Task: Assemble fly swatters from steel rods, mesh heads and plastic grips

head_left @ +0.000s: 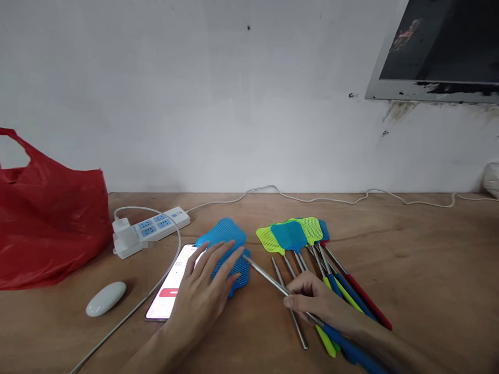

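Observation:
My right hand [312, 298] grips a telescopic metal rod with a blue handle [346, 345], a fly swatter handle without a head. Its bare tip points up-left, close to the blue swatter heads. My left hand [206, 285] has its fingers stretched out and apart over a blue mesh fly swatter head [226, 231]. A second blue swatter head [239, 270] lies partly beneath the fingers and thumb. Under my right hand, a loose metal rod [290, 306] rests on the table. Several assembled fly swatters with a yellow-green head [311, 228] and a blue head [289, 236] lie fanned beside it.
A lit phone [171, 283] lies partly under my left hand. Left of it are a white mouse-shaped object [106, 299], a power strip [156, 228] with a plugged-in charger and cable, and a red plastic bag [50, 223]. A thin cord [319, 200] runs along the wall.

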A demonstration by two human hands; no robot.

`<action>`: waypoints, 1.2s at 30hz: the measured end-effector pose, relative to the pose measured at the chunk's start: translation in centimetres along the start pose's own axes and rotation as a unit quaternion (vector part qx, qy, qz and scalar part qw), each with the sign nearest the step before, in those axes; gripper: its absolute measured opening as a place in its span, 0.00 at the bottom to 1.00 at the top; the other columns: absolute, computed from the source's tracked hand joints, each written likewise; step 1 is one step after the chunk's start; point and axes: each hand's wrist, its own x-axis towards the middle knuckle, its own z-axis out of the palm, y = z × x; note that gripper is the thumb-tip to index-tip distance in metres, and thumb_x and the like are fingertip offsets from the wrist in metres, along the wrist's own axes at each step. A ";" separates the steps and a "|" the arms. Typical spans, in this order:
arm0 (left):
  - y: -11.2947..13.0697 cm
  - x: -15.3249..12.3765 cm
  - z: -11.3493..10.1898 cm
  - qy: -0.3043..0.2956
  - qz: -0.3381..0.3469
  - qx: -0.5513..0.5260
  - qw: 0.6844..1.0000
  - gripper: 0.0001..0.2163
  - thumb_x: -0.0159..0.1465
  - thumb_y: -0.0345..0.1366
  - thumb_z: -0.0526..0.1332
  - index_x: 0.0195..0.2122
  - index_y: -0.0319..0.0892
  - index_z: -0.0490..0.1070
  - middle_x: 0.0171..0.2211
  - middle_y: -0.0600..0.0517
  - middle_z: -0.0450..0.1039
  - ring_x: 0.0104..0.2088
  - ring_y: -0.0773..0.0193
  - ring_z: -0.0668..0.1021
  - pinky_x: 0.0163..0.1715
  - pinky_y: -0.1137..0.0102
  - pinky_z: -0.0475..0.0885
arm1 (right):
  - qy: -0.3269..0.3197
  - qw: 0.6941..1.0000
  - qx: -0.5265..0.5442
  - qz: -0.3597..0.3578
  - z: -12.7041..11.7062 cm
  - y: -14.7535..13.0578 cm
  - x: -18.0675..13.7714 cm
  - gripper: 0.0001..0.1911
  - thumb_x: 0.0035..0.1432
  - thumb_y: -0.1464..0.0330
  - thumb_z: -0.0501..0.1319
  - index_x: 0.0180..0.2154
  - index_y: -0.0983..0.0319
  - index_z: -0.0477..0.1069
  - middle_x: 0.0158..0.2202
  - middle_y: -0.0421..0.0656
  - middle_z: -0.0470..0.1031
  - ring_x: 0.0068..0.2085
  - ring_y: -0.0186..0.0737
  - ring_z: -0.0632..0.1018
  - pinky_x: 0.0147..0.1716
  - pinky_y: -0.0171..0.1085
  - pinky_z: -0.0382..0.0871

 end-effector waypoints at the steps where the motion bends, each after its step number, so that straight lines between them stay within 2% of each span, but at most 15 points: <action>1: 0.0 0.0 -0.1 0.008 -0.016 -0.009 1.000 0.16 0.71 0.30 0.55 0.60 0.37 0.64 0.56 0.39 0.70 0.55 0.48 0.71 0.58 0.52 0.61 | 0.050 0.998 -0.019 -0.025 0.1 -0.3 -0.1 0.27 0.54 0.50 0.64 0.15 0.61 0.62 0.14 0.33 0.57 0.18 0.28 0.58 0.19 0.32 0.48; 3: 0.2 -0.1 -0.3 0.004 -0.045 -0.051 0.998 0.17 0.71 0.30 0.56 0.60 0.36 0.63 0.56 0.39 0.69 0.56 0.48 0.70 0.56 0.54 0.64 | 0.114 0.992 -0.035 -0.047 0.3 -0.7 -0.1 0.28 0.56 0.47 0.63 0.18 0.61 0.62 0.16 0.34 0.58 0.21 0.29 0.59 0.21 0.33 0.50; 4: 0.2 -0.1 -0.4 -0.010 -0.058 -0.079 0.995 0.16 0.70 0.30 0.55 0.58 0.38 0.64 0.54 0.40 0.70 0.54 0.49 0.71 0.53 0.56 0.67 | 0.126 0.990 -0.030 -0.047 0.3 -0.8 0.0 0.28 0.56 0.46 0.62 0.19 0.60 0.62 0.16 0.34 0.59 0.20 0.30 0.60 0.21 0.33 0.51; 9: 0.9 -0.6 -0.3 -0.079 -0.110 -0.190 0.972 0.07 0.70 0.31 0.55 0.45 0.45 0.70 0.41 0.49 0.75 0.41 0.55 0.76 0.40 0.62 0.73 | 0.122 0.992 0.016 -0.020 0.1 -0.3 0.4 0.25 0.60 0.46 0.59 0.25 0.60 0.63 0.14 0.34 0.65 0.16 0.29 0.61 0.18 0.32 0.49; 12: 1.0 -0.7 0.2 -0.071 -0.154 -0.217 0.961 0.07 0.70 0.33 0.55 0.47 0.46 0.69 0.43 0.48 0.75 0.43 0.54 0.77 0.40 0.62 0.75 | 0.117 0.993 0.006 -0.030 0.1 -0.1 0.4 0.25 0.60 0.47 0.59 0.25 0.61 0.65 0.12 0.32 0.62 0.15 0.28 0.60 0.18 0.31 0.49; 15: 0.5 -0.7 0.5 -0.015 -0.238 -0.225 0.945 0.14 0.70 0.38 0.56 0.56 0.46 0.64 0.55 0.44 0.69 0.55 0.49 0.73 0.52 0.53 0.72 | 0.078 0.997 0.020 -0.016 0.1 -0.2 0.2 0.24 0.59 0.48 0.59 0.23 0.61 0.64 0.11 0.31 0.59 0.13 0.27 0.58 0.16 0.30 0.47; 18: -0.3 -0.5 0.6 0.042 -0.305 -0.215 0.927 0.22 0.71 0.42 0.55 0.65 0.46 0.55 0.66 0.41 0.57 0.67 0.45 0.60 0.62 0.44 0.59 | 0.022 0.997 0.071 0.021 0.0 -0.4 -0.2 0.23 0.56 0.51 0.62 0.21 0.61 0.63 0.11 0.30 0.59 0.12 0.25 0.56 0.13 0.30 0.45; 20: -0.8 -0.5 0.6 0.045 -0.340 -0.221 0.913 0.25 0.72 0.44 0.54 0.67 0.47 0.52 0.68 0.41 0.54 0.68 0.45 0.58 0.63 0.43 0.57 | -0.026 0.993 0.100 0.051 -0.2 -0.4 -0.4 0.21 0.53 0.54 0.64 0.20 0.61 0.63 0.12 0.31 0.60 0.11 0.24 0.56 0.11 0.29 0.43; 23: -1.2 -0.5 0.6 0.018 -0.381 -0.246 0.891 0.24 0.72 0.47 0.53 0.66 0.48 0.54 0.65 0.42 0.60 0.65 0.45 0.63 0.61 0.44 0.61 | -0.092 0.985 0.117 0.082 -0.5 -0.5 -0.5 0.20 0.51 0.57 0.66 0.19 0.61 0.63 0.11 0.31 0.61 0.10 0.24 0.57 0.09 0.28 0.44; 25: -1.4 -0.6 0.7 -0.007 -0.384 -0.255 0.887 0.22 0.72 0.48 0.53 0.64 0.47 0.58 0.62 0.43 0.65 0.63 0.45 0.67 0.60 0.44 0.62 | -0.115 0.983 0.118 0.084 -0.6 -0.5 -0.4 0.21 0.52 0.56 0.66 0.19 0.61 0.63 0.11 0.31 0.61 0.10 0.24 0.57 0.09 0.28 0.46; 28: -1.6 -0.8 0.9 -0.022 -0.373 -0.257 0.891 0.22 0.71 0.48 0.53 0.63 0.46 0.59 0.60 0.42 0.66 0.61 0.45 0.69 0.59 0.45 0.64 | -0.123 0.983 0.116 0.076 -0.5 -0.5 -0.3 0.22 0.54 0.54 0.66 0.20 0.62 0.65 0.10 0.30 0.59 0.10 0.23 0.57 0.10 0.27 0.47; 33: -1.7 -1.0 1.0 -0.013 -0.372 -0.242 0.896 0.22 0.70 0.48 0.55 0.61 0.46 0.61 0.59 0.43 0.68 0.58 0.45 0.71 0.54 0.49 0.69 | -0.132 0.981 0.121 0.075 -0.3 -0.2 -0.1 0.22 0.55 0.53 0.65 0.20 0.62 0.66 0.08 0.29 0.57 0.09 0.24 0.55 0.10 0.28 0.48; 36: -1.5 -1.0 0.7 0.005 -0.372 -0.234 0.898 0.23 0.68 0.48 0.57 0.61 0.46 0.61 0.58 0.43 0.69 0.58 0.45 0.71 0.52 0.51 0.70 | -0.110 0.983 0.125 0.075 -0.5 0.1 0.3 0.22 0.56 0.54 0.65 0.20 0.62 0.66 0.07 0.30 0.58 0.09 0.24 0.55 0.10 0.28 0.49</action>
